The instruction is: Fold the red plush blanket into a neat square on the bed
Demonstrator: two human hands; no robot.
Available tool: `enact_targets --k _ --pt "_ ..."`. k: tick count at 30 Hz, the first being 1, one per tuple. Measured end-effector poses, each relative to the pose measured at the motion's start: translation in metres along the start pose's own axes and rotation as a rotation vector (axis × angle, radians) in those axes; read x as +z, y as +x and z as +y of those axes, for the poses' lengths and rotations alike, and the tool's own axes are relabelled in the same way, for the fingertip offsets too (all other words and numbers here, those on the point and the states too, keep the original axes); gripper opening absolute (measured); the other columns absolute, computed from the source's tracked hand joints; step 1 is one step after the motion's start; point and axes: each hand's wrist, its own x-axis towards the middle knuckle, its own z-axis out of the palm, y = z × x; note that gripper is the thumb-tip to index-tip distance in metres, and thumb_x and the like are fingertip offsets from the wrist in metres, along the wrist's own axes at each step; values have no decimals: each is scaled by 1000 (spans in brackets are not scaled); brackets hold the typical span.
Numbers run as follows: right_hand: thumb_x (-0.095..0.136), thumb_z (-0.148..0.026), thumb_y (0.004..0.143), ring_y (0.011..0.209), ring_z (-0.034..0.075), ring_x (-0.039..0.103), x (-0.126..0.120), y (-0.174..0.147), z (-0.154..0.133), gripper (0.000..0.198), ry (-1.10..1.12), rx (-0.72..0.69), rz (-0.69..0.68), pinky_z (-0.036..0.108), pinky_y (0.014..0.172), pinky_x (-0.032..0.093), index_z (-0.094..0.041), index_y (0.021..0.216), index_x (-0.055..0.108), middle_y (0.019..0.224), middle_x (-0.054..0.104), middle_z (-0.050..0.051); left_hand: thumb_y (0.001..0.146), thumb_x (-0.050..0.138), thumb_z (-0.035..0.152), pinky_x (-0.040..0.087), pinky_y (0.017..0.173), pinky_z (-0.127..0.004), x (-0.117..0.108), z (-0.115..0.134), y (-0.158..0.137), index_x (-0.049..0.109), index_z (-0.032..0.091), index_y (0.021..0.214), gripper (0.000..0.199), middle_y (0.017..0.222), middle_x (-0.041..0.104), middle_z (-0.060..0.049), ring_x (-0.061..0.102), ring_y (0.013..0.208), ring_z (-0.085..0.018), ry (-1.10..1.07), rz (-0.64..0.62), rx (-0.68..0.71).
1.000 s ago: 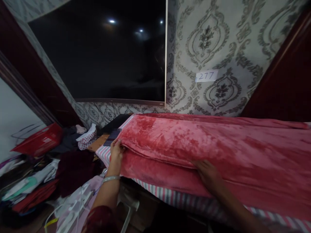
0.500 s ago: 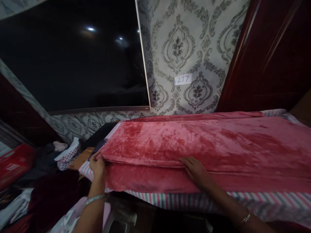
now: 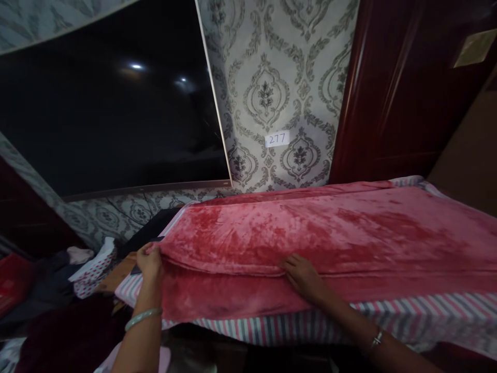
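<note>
Grey-and-white patterned wallpaper (image 3: 287, 77) across the far side. Mounted over its left part, a wide black screen (image 3: 116, 124), with ceiling lights mirrored as small bright spots. To the right, a dark red-brown panel (image 3: 399, 103), glossy and standing upright against the same wall.

Stretched across the middle, from near the left hand to the far right, a plush red blanket (image 3: 303, 223), lying in layers: an upper layer with its folded edge running left to right, and a strip of lower layer showing on the near side. Under it, a striped cloth (image 3: 427, 311) in pink, grey and white, hanging down along the near side.

At near left, a heap of dark maroon fabric (image 3: 70, 331); just beyond, a red-dotted white cloth (image 3: 93, 272) beside a piece of brown wood (image 3: 120, 272).

Left hand (image 3: 151, 261) at the left corner of the upper layer, fingers pinched on it. Right hand (image 3: 305, 277) on the folded edge farther right, fingers bent and touching; cannot tell whether closed around it.

Round the left wrist, a pale bangle (image 3: 143, 315). On the wallpaper, a white label (image 3: 277, 138) reading 277. Smallest, a thin bracelet (image 3: 376, 339) on the right wrist.
</note>
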Motion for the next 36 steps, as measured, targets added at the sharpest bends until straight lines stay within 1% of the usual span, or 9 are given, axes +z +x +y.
enact_targets --k 3,7,10,13,16,21,25,31,36 --pt "54 -14 88 90 23 61 -3 2 -1 21 65 43 -36 36 79 51 -20 98 71 91 67 9 56 56 13 46 88 -40 29 34 4 57 19 77 22 70 48 3 50 74 -18 43 -60 84" --pt "57 -31 88 99 27 65 -7 8 6 28 347 160 -24 43 87 53 -20 110 71 105 71 12 61 60 6 43 94 -37 96 93 -20 61 21 78 23 83 58 -2 55 89 -22 58 -217 278" --pt "57 -44 88 107 28 66 -11 12 24 37 634 395 117 47 95 52 -21 114 70 116 71 12 69 57 1 45 85 -34 146 135 -74 62 20 89 28 92 58 -6 58 88 -23 236 -442 607" --pt "59 -50 84 104 28 68 -21 10 51 43 953 742 241 48 92 55 -22 115 66 117 71 12 76 55 2 45 79 -32 174 152 -149 63 18 99 29 100 59 -10 59 86 -22 374 -718 876" --pt "58 -49 85 94 25 72 -34 4 75 40 1220 989 307 45 88 58 -22 115 62 113 71 13 85 49 6 45 80 -33 178 136 -222 63 18 101 25 102 60 -11 57 91 -23 459 -944 1163" --pt "53 -45 88 92 21 73 -47 -1 94 34 1398 1076 275 41 89 56 -22 112 55 114 69 15 92 45 10 46 83 -33 159 83 -294 57 18 119 31 107 59 -9 55 97 -21 464 -1115 1408" --pt "55 -42 88 83 18 72 -49 18 95 26 1391 1113 194 36 83 56 -23 106 54 104 70 10 93 46 10 47 80 -34 151 66 -308 51 19 132 41 105 59 -8 56 95 -22 498 -1068 1397" --pt "61 -28 83 61 13 64 -44 59 96 10 1350 1086 133 26 63 53 -23 89 55 79 69 2 86 52 9 46 95 -44 148 51 -310 42 16 145 60 121 59 -13 56 109 -26 530 -881 1179" --pt "64 -22 77 59 15 63 -33 85 100 14 1311 1058 121 27 61 52 -22 90 59 75 70 1 84 52 7 47 87 -41 143 40 -309 65 16 110 31 105 65 -11 58 99 -25 580 -911 1174"
